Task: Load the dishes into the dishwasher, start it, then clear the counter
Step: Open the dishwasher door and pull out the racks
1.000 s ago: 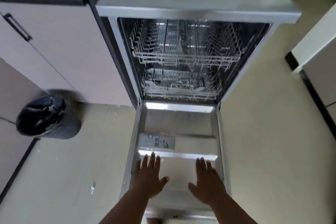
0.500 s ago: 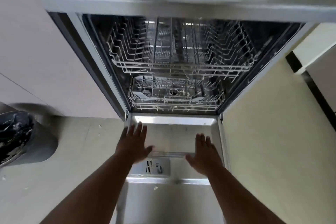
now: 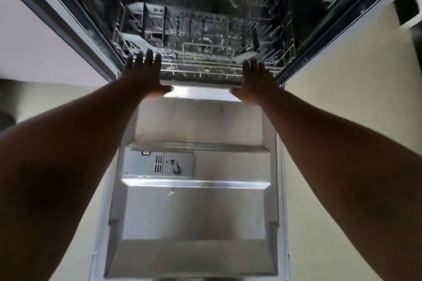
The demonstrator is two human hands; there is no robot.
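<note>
From my head view, the dishwasher [image 3: 205, 29] stands open in front of me, its door [image 3: 196, 212] folded down flat beneath my arms and the soap compartment [image 3: 158, 164] set in its inner face. My left hand [image 3: 143, 75] and right hand [image 3: 255, 82] reach to the front edge of the lower rack [image 3: 205, 66], fingers straight and spread, gripping nothing. No dishes show in the rack.

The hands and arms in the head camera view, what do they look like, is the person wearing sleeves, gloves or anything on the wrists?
Both are bare. The left hand and right hand wear no gloves, and no rings show, though the fingers are blurred. The forearms are uncovered right to the frame's lower edge: no sleeves, watch, bracelet or markings in view.
</note>
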